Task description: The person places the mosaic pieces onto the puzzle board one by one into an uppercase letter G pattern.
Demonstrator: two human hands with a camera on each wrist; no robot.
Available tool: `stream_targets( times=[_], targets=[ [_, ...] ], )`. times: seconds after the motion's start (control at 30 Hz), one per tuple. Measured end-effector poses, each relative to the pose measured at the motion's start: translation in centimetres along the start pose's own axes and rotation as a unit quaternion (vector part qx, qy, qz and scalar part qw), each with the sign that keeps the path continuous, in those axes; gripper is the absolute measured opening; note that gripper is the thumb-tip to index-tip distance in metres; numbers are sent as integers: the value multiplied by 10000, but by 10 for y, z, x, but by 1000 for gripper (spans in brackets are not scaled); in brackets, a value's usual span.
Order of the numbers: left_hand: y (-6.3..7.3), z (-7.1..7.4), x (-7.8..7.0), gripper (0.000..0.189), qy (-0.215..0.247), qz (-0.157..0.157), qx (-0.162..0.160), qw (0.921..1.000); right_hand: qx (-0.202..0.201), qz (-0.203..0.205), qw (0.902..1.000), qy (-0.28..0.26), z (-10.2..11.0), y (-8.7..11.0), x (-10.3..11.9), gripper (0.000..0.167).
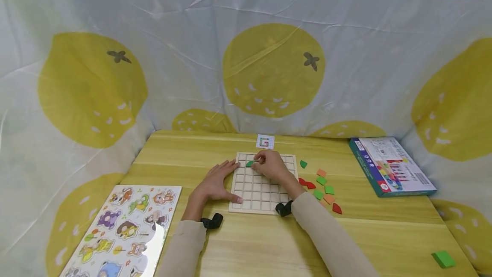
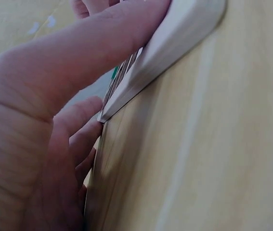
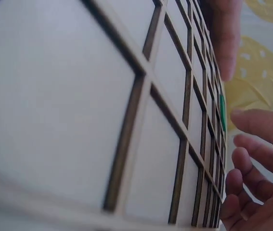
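Note:
A pale wooden grid board (image 1: 256, 189) lies on the table, with a green quarter-round piece (image 1: 249, 163) in a cell near its upper left. My left hand (image 1: 217, 181) is spread along the board's left side; the thumb presses on the lower corner and the fingertips touch the edge higher up. Over the board's upper part, my right hand (image 1: 270, 166) hovers beside the green piece, fingers loosely bent. In the right wrist view the thumb (image 3: 261, 122) and fingers stand apart, and no piece shows between them.
A small card with a coloured letter G (image 1: 265, 142) lies behind the board. Several green, orange and red pieces (image 1: 329, 190) are scattered to the right. A game box (image 1: 392, 166) sits farther right, a green block (image 1: 443, 259) near the front right, and an animal sticker sheet (image 1: 127, 230) at left.

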State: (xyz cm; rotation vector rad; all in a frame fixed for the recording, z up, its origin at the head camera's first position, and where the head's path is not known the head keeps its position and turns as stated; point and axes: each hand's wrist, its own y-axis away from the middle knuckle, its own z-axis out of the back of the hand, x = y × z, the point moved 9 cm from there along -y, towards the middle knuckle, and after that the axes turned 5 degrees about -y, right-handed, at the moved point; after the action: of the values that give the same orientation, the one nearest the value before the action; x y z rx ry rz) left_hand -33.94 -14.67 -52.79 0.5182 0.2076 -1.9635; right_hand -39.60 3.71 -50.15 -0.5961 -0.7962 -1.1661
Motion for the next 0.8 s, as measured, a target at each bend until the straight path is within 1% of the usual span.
stream_targets(
  times=[0.1,0.23,0.3,0.47,0.63,0.8],
  targets=[
    [1,0,0,125,-8,36,43,10000,-48,14,10000,-46,6,5,-2,26],
    [1,0,-2,124,49,15,49,10000,-126,147,9998,-74,19,13,-7,30],
    [2,1,-2,124,81,22,49,10000,-132,219,9997,-59,26,18,-9,32],
    [0,-1,-2,123,71,40,49,10000,-174,240,9995,-75,46,35,-17,37],
    [-2,-3,-3,124,106,-4,86,9999,-383,194,9991,56,71,53,-29,35],
    [-1,-2,0,124,105,24,30,9999,-617,174,9977,225,92,71,-38,34]
  ],
)
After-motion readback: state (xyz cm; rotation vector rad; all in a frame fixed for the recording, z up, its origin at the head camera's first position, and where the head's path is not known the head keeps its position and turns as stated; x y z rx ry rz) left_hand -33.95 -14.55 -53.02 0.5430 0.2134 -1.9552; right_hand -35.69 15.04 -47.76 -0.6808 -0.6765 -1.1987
